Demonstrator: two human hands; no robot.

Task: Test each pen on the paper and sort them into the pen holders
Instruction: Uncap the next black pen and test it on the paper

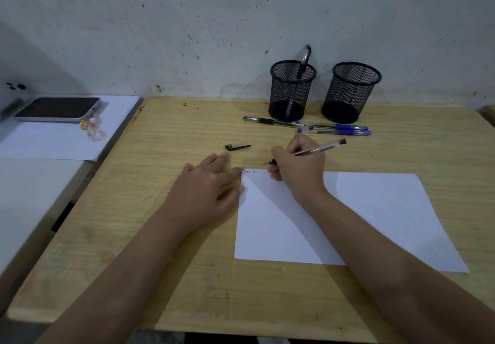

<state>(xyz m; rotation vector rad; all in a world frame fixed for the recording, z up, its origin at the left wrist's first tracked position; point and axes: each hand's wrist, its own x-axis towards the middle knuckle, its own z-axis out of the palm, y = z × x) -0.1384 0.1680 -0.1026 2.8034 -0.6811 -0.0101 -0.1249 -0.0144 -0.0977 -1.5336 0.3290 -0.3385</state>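
While the left hand point(211, 183) lies flat and spread, fingertips pressing the top left corner of the paper point(375, 217) on the wooden table point(166, 134), the right hand point(297, 166) grips a clear pen point(320, 147), tip at the sheet's upper edge beside small writing. Its black cap point(237, 147) lies nearby. Three pens point(316, 126) rest before two mesh holders point(292, 90); the left one contains one pen point(302, 67).

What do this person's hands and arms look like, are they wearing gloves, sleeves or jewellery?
Both are bare: the left hand and right hand wear no gloves, and no rings or watch show. The forearms are uncovered up to the picture's edge, no sleeves in view.
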